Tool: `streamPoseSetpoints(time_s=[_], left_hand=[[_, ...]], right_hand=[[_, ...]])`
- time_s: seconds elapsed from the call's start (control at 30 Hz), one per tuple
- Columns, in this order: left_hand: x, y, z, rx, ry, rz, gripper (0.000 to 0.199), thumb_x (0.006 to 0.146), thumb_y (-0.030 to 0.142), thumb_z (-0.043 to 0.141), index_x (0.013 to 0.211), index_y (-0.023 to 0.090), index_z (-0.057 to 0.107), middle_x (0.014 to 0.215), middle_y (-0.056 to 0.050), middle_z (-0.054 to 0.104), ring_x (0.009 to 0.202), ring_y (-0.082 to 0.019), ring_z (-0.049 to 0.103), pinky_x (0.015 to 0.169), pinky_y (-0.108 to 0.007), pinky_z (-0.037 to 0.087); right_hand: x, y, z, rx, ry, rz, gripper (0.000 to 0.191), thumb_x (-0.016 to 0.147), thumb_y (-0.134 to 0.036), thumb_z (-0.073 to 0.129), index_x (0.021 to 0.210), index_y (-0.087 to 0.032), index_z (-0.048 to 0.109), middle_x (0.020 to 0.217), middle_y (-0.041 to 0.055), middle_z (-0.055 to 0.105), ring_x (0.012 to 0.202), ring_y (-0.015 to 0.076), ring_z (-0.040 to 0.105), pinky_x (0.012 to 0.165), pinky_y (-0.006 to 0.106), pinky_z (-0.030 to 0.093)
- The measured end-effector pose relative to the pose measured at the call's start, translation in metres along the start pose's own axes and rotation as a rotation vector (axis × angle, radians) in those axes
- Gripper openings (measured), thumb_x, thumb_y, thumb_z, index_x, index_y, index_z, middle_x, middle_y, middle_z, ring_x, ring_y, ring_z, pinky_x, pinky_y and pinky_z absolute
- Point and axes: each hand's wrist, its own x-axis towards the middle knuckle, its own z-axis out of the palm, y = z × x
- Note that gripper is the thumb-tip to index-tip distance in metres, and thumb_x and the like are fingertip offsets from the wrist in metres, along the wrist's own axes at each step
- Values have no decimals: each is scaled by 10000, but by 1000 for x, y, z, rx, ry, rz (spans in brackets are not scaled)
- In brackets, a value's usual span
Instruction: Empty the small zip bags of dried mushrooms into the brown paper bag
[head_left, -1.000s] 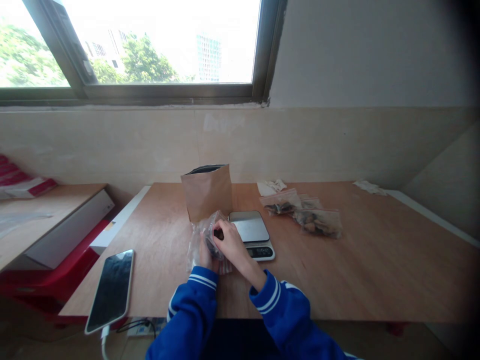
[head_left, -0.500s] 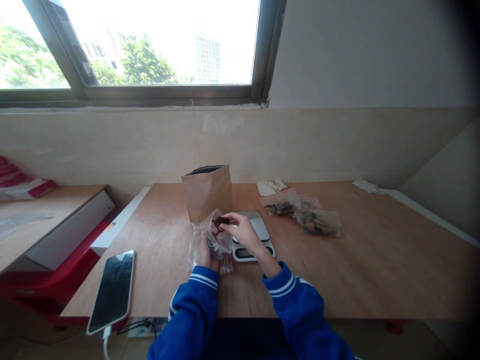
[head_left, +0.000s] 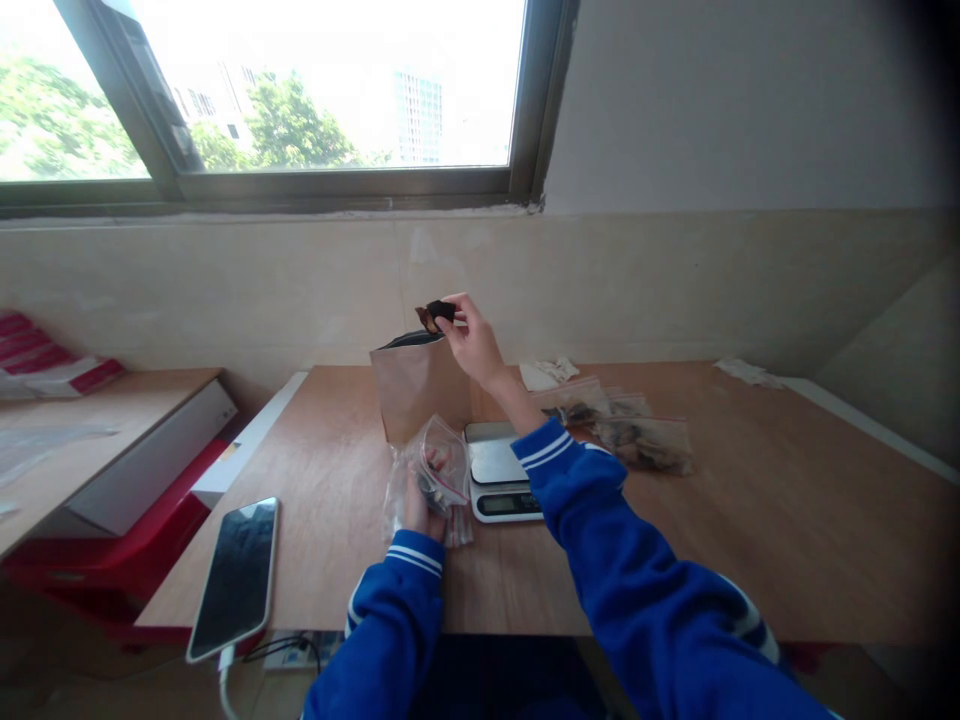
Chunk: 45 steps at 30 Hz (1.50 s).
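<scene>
Just above the center of the frame, I see through the head camera a right hand (head_left: 474, 345) pinching a dark brown dried piece (head_left: 436, 316) between thumb and fingers. Its grip is closed on the piece, which sits close over the open top of a kraft paper pouch (head_left: 418, 392); from this angle I cannot tell whether the two touch. The pouch stands upright on a wooden table (head_left: 765, 540), showing a dark lining at its mouth.

Below the pouch, slightly left of center, the left hand (head_left: 420, 510) holds a clear zip-top bag (head_left: 444, 458) with a few dark pieces inside. That grip is closed around the bag, though the plastic hides some of the fingers. More plastic bags with red-striped edges (head_left: 460, 528) lie beneath this hand. Both arms wear blue sleeves with white stripes and reach up from the bottom edge.

Just right of the zip-top bag is a white kitchen scale (head_left: 491, 460) with a metal plate and a small display; the right sleeve covers part of it. Right of center, filled zip-top bags (head_left: 645, 445) of brown pieces lie in a cluster. At lower left I find a smartphone (head_left: 235, 565) with a white cable (head_left: 226, 682) plugged in. Across the upper left spreads a bright window (head_left: 337, 90).
</scene>
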Motion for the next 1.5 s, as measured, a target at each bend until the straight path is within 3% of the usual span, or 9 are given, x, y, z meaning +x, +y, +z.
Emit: streamPoseSetpoints(time_s=[0.17, 0.43, 0.67, 0.87, 1.03, 1.13, 1.23, 1.37, 1.5], left_hand=[[2, -1, 0, -7, 18, -3, 323, 942, 322, 402, 1063, 128, 630, 1009, -117, 697, 817, -160, 675, 701, -264, 557], [5, -2, -3, -22, 21, -34, 340, 947, 316, 385, 1086, 126, 631, 977, -106, 704, 758, -144, 671, 664, -253, 553], [-1, 3, 5, -30, 61, -45, 339, 948, 288, 374, 1079, 123, 639, 929, -100, 701, 738, -142, 665, 701, -272, 557], [1, 2, 2, -31, 43, -38, 327, 939, 300, 399, 1078, 126, 638, 914, -94, 701, 694, -129, 657, 644, -249, 549], [5, -1, -3, -33, 27, -32, 330, 940, 295, 388, 1059, 117, 639, 891, -99, 705, 667, -128, 654, 585, -229, 528], [5, -1, -4, -24, 5, -21, 312, 931, 307, 408, 1053, 133, 636, 878, -88, 708, 625, -121, 645, 566, -226, 519], [4, -1, -3, -12, -13, -16, 312, 930, 335, 413, 1053, 151, 633, 854, -72, 708, 605, -119, 641, 556, -225, 515], [5, -2, -2, -56, -41, 0, 347, 942, 349, 392, 1077, 151, 644, 886, -77, 713, 763, -150, 673, 677, -244, 539], [8, -6, -2, -90, -69, 2, 355, 940, 360, 407, 1072, 142, 655, 954, -82, 712, 929, -189, 667, 796, -267, 538]], right_hand=[[3, 19, 17, -289, -218, -117, 159, 924, -242, 404, 1003, -198, 535, 1016, 89, 604, 990, 223, 558, 901, 365, 434], [0, 18, 13, -500, -256, 14, 230, 936, -242, 395, 1148, -182, 461, 991, 113, 651, 895, 276, 616, 806, 397, 459], [3, 4, 10, -520, -280, -4, 194, 941, -223, 436, 1105, -206, 538, 1028, 77, 640, 958, 214, 601, 820, 304, 446], [-2, 5, 8, -663, -473, 1, 302, 982, -327, 365, 995, -201, 639, 982, 71, 626, 946, 210, 589, 879, 344, 398], [-14, -12, 5, -608, -310, -72, 282, 935, -269, 444, 1169, -171, 567, 1191, 119, 540, 1108, 236, 500, 960, 371, 355], [-26, -34, -2, -449, -236, -19, 242, 908, -169, 390, 1031, -153, 597, 1060, 94, 584, 998, 198, 539, 887, 319, 399], [-47, -51, -9, -304, -517, 191, 271, 861, -91, 358, 886, -158, 620, 854, 33, 632, 772, 140, 575, 703, 236, 425], [-81, -54, -5, -326, -1011, 409, 245, 803, -44, 431, 804, -146, 653, 851, 43, 687, 744, 130, 595, 642, 202, 404], [-105, -44, 10, -424, -1039, 373, 135, 851, -174, 513, 855, -119, 636, 888, 90, 688, 709, 149, 580, 586, 220, 383]])
